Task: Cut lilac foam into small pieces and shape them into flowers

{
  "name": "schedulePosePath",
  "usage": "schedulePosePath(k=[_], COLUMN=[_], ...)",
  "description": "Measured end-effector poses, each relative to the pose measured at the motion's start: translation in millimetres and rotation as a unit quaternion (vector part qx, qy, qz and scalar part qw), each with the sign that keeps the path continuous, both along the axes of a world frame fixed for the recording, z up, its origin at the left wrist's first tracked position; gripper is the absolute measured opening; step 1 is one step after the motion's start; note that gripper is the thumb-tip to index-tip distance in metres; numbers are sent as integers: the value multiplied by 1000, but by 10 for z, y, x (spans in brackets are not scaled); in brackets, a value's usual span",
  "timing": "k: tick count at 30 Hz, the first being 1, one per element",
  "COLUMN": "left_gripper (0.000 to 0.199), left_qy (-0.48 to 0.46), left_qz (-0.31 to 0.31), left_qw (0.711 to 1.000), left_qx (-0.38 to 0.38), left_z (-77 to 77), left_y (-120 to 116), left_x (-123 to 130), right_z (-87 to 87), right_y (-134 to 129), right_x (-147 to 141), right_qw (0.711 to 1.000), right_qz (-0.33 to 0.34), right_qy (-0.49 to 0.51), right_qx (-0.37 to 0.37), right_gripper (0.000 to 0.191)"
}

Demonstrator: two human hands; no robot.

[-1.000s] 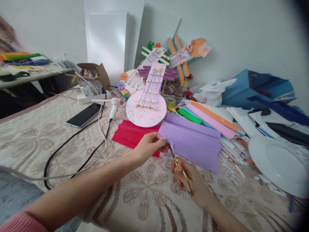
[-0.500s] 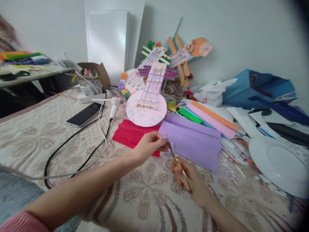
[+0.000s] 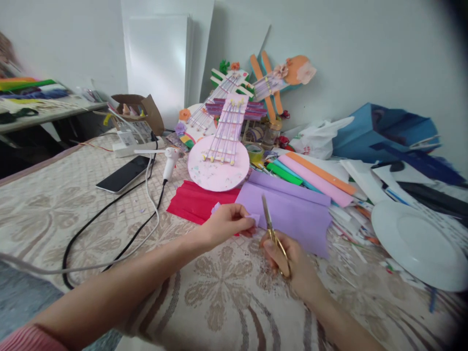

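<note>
My left hand (image 3: 230,225) pinches a small piece of lilac crepe paper (image 3: 255,218), whose end sticks out past the fingertips. Gold-handled scissors (image 3: 270,220) are in my right hand (image 3: 288,256), their blades pointing up and away, a little apart from the piece. Beneath and beyond the hands lies a larger lilac crepe paper sheet (image 3: 292,214). A red crepe paper sheet (image 3: 193,200) lies to its left, partly covered by my left hand. Behind both sheets leans a pink toy banjo (image 3: 219,170) with purple strings and a round body.
A white glue gun (image 3: 169,163) with its black cord and a phone (image 3: 124,174) lie to the left. Paper rolls (image 3: 318,175), scraps and a white plate (image 3: 417,243) crowd the right. A blue bag (image 3: 387,134) stands behind, and a cardboard box (image 3: 151,114) sits back left.
The scissors have come away from the small lilac piece and now stand to its right. The piece's cut end shows more between the left fingers. The view has shifted slightly.
</note>
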State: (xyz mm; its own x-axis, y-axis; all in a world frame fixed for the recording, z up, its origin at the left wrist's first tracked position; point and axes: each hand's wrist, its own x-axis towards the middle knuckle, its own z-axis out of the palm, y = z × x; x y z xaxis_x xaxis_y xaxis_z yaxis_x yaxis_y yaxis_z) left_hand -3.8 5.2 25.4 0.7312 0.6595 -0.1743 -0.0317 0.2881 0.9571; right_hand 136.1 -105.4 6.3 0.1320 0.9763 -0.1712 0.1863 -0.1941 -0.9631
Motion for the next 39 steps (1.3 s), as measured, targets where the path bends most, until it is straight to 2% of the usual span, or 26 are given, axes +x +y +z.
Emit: schedulePosePath(k=[3, 6, 10, 13, 20, 23, 25, 28, 31, 33, 35, 37, 39], left_gripper=[16, 12, 9, 10, 19, 23, 26, 28, 25, 24, 25, 25, 22], left_qy=[34, 50, 68, 64, 29, 27, 31, 20, 7, 0, -8, -17, -22], left_qz=[-62, -104, -141, -150, -86, -79, -102, -179, -223, -216, -178, -108, -31], left_qw=[997, 989, 979, 978, 996, 996, 990, 967, 948, 948, 961, 985, 999], left_qx=[36, 93, 132, 128, 12, -44, -93, -180, -228, -234, -211, -132, -8], left_z=[-24, -72, -138, -154, -67, -82, -113, -146, -139, -125, -115, -109, -100], left_y=[-40, -69, -83, -87, -88, -85, -82, -68, -46, -37, -41, -59, -88], left_x=[0, -7, -15, -13, 19, 28, 26, 5, -19, -23, -13, 5, 19], right_z=[66, 90, 83, 75, 95, 121, 133, 137, 122, 103, 79, 54, 33], right_y=[23, 29, 27, 24, 11, 1, -6, -17, -27, -28, -22, -8, 10], right_x=[56, 77, 64, 64, 40, 24, 25, 39, 47, 44, 39, 32, 25], right_qw=[999, 999, 999, 998, 997, 995, 993, 984, 978, 979, 986, 994, 996], right_qz=[-30, -26, 0, 10, -11, -13, -11, 1, 9, 4, -16, -44, -68], right_qy=[-23, -32, -40, -55, -83, -96, -109, -149, -176, -167, -129, -61, 14], right_qx=[4, 2, 0, 7, 6, 14, 39, 93, 116, 115, 104, 83, 64], right_gripper=[27, 23, 15, 12, 11, 12, 11, 9, 8, 8, 10, 16, 22])
